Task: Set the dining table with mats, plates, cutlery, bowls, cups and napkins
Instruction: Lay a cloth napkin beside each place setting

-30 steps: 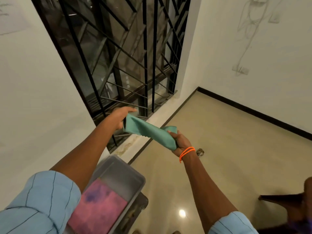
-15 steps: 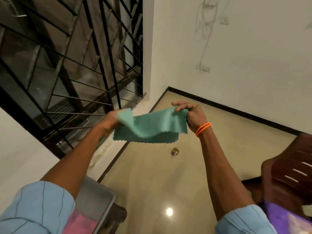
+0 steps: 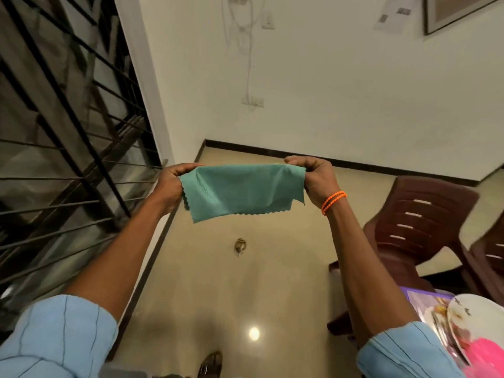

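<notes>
A green cloth napkin (image 3: 240, 190) with zigzag edges hangs spread out in the air in front of me, above the floor. My left hand (image 3: 170, 186) pinches its left top corner. My right hand (image 3: 316, 181), with an orange band at the wrist, pinches the right top corner. At the lower right edge lie a purple mat (image 3: 420, 301), a white plate (image 3: 480, 317) on it, cutlery (image 3: 439, 331) beside the plate and something pink (image 3: 482, 356) in front.
Two brown plastic chairs (image 3: 417, 222) stand at the right by the table. A black metal window grille (image 3: 68, 148) fills the left. A small object (image 3: 240, 245) lies on the beige floor. White walls close off the back.
The napkin has gone from a bunched, half-folded strip to a flat sheet stretched between both hands. My view has swung right, losing the grey bin and bringing the chairs and place setting in.
</notes>
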